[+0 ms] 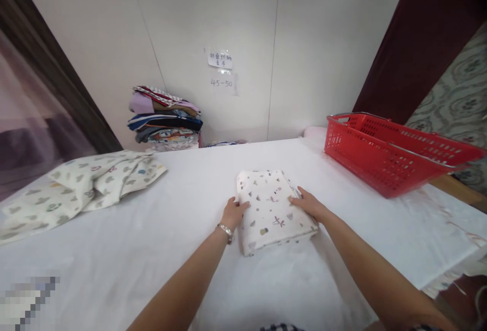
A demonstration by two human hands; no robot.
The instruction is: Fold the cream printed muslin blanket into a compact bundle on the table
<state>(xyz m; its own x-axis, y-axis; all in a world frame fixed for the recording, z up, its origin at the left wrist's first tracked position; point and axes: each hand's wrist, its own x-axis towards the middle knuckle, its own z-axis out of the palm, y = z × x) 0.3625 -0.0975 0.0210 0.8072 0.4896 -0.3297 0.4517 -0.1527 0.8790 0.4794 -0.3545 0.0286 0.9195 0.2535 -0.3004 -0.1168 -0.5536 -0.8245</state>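
A folded white cloth with small printed figures [270, 209] lies on the white-covered table [190, 250] in front of me. My left hand [234, 211], with a bracelet on its wrist, grips the cloth's left edge, fingers curled over it. My right hand [309, 203] rests on the cloth's right edge, fingers lying along the top and holding the side. Both hands touch the same folded cloth, one on each side.
A red plastic basket [388, 156] stands at the table's right. Unfolded patterned cloths [83, 184] lie at the left. A stack of folded clothes [165, 118] sits against the back wall under paper labels [220, 62]. A dark curtain hangs at the right.
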